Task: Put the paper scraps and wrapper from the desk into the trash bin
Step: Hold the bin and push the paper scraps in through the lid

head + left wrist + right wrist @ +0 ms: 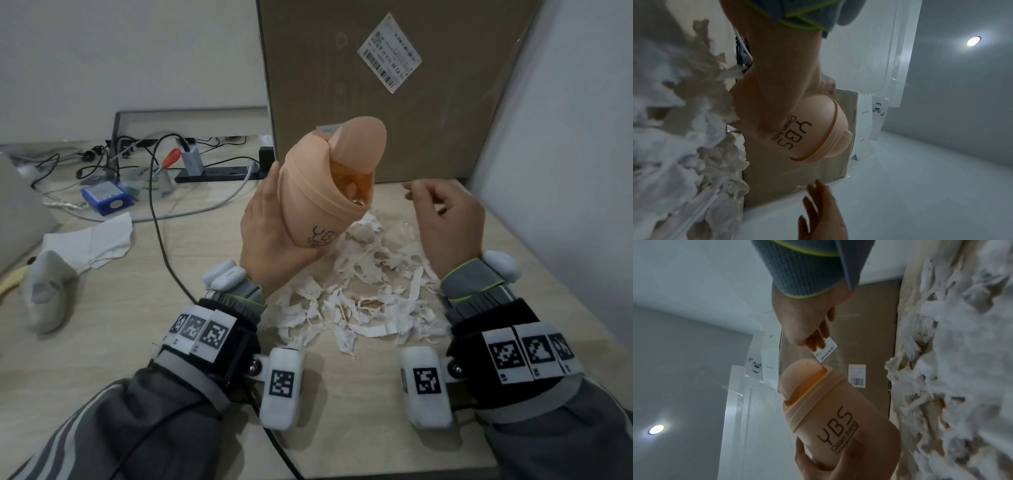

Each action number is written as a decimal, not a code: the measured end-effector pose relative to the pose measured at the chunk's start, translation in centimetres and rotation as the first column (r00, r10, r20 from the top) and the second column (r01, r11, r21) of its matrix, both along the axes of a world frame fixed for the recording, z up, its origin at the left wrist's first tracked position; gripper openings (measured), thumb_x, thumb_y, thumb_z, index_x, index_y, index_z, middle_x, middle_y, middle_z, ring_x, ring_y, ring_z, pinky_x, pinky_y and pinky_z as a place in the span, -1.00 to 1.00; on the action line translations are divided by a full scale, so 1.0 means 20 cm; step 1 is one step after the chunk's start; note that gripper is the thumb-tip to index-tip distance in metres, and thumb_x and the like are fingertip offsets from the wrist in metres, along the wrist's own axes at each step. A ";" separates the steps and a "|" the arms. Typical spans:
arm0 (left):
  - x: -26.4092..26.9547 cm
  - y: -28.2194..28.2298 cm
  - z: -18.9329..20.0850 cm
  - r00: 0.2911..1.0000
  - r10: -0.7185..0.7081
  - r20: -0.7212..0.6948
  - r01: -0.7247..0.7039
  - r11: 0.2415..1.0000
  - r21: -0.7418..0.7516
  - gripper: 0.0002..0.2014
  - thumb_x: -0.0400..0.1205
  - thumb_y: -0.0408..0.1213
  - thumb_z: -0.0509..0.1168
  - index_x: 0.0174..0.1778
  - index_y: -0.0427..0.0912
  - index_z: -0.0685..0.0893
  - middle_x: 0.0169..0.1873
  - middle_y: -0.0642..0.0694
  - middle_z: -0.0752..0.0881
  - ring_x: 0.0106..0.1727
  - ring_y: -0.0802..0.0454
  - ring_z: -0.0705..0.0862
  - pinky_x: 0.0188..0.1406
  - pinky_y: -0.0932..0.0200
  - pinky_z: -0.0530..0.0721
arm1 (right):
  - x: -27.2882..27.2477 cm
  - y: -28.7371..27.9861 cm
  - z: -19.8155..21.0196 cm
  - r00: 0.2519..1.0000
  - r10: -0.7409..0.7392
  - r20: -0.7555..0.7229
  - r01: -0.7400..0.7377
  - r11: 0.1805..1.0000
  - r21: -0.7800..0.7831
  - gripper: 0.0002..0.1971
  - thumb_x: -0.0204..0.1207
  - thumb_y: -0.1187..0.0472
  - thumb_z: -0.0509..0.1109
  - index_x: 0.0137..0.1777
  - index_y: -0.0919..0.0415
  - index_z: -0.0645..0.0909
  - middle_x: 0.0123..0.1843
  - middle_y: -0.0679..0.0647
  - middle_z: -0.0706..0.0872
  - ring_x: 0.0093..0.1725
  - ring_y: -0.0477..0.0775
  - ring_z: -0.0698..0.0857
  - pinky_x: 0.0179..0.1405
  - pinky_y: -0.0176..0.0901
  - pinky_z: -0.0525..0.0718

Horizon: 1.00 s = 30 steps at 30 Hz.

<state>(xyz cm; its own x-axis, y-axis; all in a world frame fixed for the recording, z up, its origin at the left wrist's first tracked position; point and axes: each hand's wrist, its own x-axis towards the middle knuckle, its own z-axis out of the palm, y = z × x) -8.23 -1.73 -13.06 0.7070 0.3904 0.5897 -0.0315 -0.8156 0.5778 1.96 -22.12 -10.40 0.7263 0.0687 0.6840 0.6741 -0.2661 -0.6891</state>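
Observation:
My left hand (pixel 270 233) grips a small peach trash bin (pixel 325 192) round its lower body and holds it tilted above the desk (pixel 102 342), its swing lid tipped open toward the right. Light scraps show inside the opening. A heap of torn white paper scraps (pixel 359 291) lies on the desk under and in front of the bin, with a yellowish piece (pixel 370 303) in it. My right hand (pixel 445 219) hovers to the right of the bin mouth, fingers loosely curled, nothing visibly held. The right wrist view shows the bin (pixel 838 418) with its lid open and the scraps (pixel 962 353).
A big cardboard box (pixel 394 85) stands behind the bin; a wall (pixel 565 137) closes off the right. On the left lie a crumpled tissue (pixel 92 240), a grey soft item (pixel 44 291), a blue box (pixel 106 197), a power strip (pixel 212 173) and cables. A black cable (pixel 164 246) crosses the desk.

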 end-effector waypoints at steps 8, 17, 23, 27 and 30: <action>-0.01 -0.03 0.03 0.988 0.144 0.051 -0.134 0.979 -0.156 0.32 0.06 0.34 0.42 0.74 -0.11 0.06 0.61 -0.15 0.38 0.60 -0.17 0.36 0.59 -0.21 0.35 | -0.03 -0.01 -0.02 0.852 0.093 -0.515 -0.446 0.643 -0.622 -0.72 0.31 -0.01 0.58 -0.08 0.11 0.68 -0.30 -0.06 0.65 -0.35 -0.07 0.61 -0.45 -0.36 0.50; 0.00 0.00 0.01 0.988 0.150 0.031 -0.145 0.981 -0.126 0.31 0.14 0.19 0.59 0.74 -0.11 0.04 0.62 -0.15 0.36 0.62 -0.16 0.35 0.58 -0.27 0.36 | -0.06 0.00 -0.06 0.751 0.163 -0.641 -0.658 0.270 -0.703 -0.26 0.26 -0.09 0.59 0.43 -0.19 0.35 -0.14 -0.11 0.51 -0.18 -0.16 0.51 -0.17 -0.29 0.48; 0.00 0.00 0.01 0.989 0.147 0.014 -0.144 0.982 -0.118 0.31 0.16 0.16 0.63 0.74 -0.10 0.02 0.63 -0.15 0.35 0.63 -0.16 0.33 0.59 -0.26 0.35 | -0.04 0.03 -0.06 0.869 0.167 -0.465 -0.491 0.400 -0.774 -0.79 0.37 0.13 0.55 0.00 0.07 0.72 -0.27 -0.14 0.56 -0.28 -0.17 0.51 -0.40 -0.47 0.39; 0.00 0.01 0.01 0.989 0.146 0.008 -0.144 0.983 -0.116 0.31 0.15 0.19 0.59 0.74 -0.10 0.02 0.62 -0.15 0.35 0.62 -0.17 0.34 0.59 -0.26 0.35 | -0.03 0.03 -0.05 0.934 0.129 -0.333 -0.346 0.557 -0.755 -0.90 0.40 0.22 0.52 -0.09 0.15 0.79 -0.19 0.01 0.67 -0.15 -0.02 0.62 -0.23 -0.28 0.45; 0.01 0.01 0.01 0.990 0.142 0.009 -0.141 0.985 -0.102 0.31 0.16 0.17 0.63 0.73 -0.10 0.03 0.61 -0.15 0.36 0.62 -0.17 0.35 0.58 -0.27 0.36 | 0.00 0.03 -0.05 0.962 0.078 -0.260 -0.239 0.697 -0.676 -0.89 0.39 0.18 0.53 -0.11 0.14 0.78 -0.15 0.01 0.60 -0.16 -0.02 0.58 -0.13 -0.28 0.46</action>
